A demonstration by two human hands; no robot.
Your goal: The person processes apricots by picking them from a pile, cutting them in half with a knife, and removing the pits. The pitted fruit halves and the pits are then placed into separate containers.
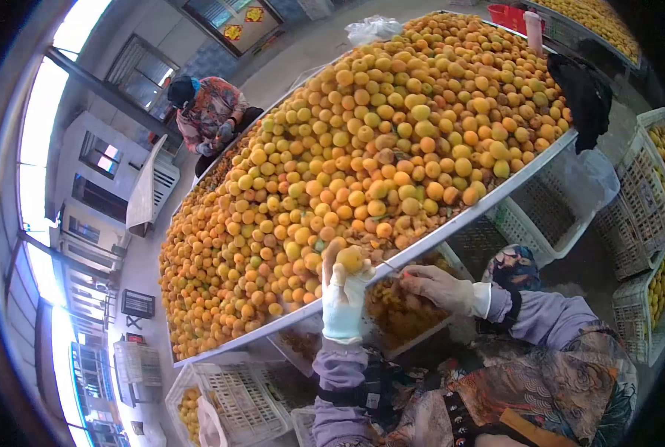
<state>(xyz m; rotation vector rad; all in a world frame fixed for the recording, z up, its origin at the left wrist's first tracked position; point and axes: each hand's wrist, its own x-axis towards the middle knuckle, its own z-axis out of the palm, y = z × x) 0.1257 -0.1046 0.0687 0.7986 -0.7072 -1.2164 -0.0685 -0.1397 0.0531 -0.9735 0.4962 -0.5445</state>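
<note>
My left hand [341,290], in a white glove, is raised at the near edge of a large table heaped with apricots [414,149]. Its fingers are closed around one yellow apricot [350,259]. To the right of it, my gloved right hand [438,289] is closed on a small thin tool [389,265], with a bit of red showing at the fingers; its exact kind is too small to make out. The tool points toward the held apricot and looks apart from it. Below my hands, a crate [440,322] contains brownish-orange fruit pieces.
A metal rim [489,203] edges the table. White plastic crates stand beneath it, including a crate [236,402] at lower left and stacked crates [630,216] at right. Black cloth [582,93] hangs over the right corner. Another person [210,115] sits across the table.
</note>
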